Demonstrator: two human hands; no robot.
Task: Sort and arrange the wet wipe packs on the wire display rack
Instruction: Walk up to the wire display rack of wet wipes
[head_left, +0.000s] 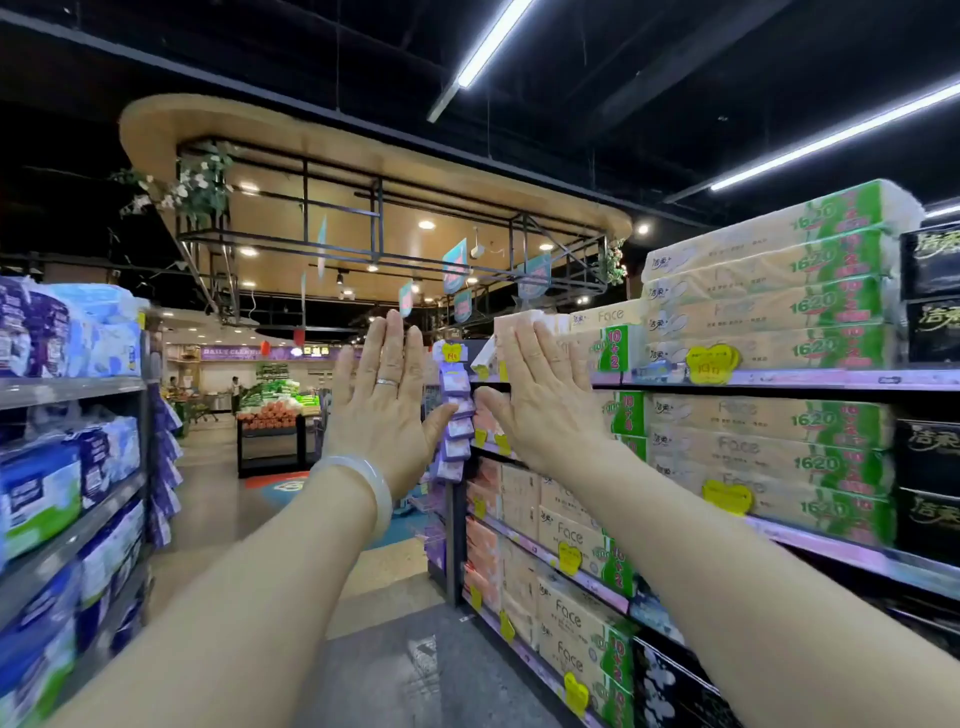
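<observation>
Both hands are raised in front of the camera with palms turned away and fingers spread flat: the left hand, with a ring and a pale bangle at the wrist, and the right hand grasp nothing and touch nothing that can be made out. They read as held up in the air well short of the goods, not at work on them. Between the two hands, further off at the end of the right-hand shelving, a vertical column of small purple wet wipe packs hangs one under another, topped by a yellow price tag. More purple packs appear lower at that same shelf end, possibly in a wire basket, though blur makes it uncertain whether this is the display rack meant. The hanging column looks fairly even, the packs overlapping in a line, but whether it has been sorted is not clear from here. Judging by the empty hands and the distance to the packs, the task seems to stand at its very start, or else at a pause: no pack is being lifted, moved or straightened, and the sorting and arranging appear to be still ahead. The big tissue bundles on the shelves are apart from the job.
</observation>
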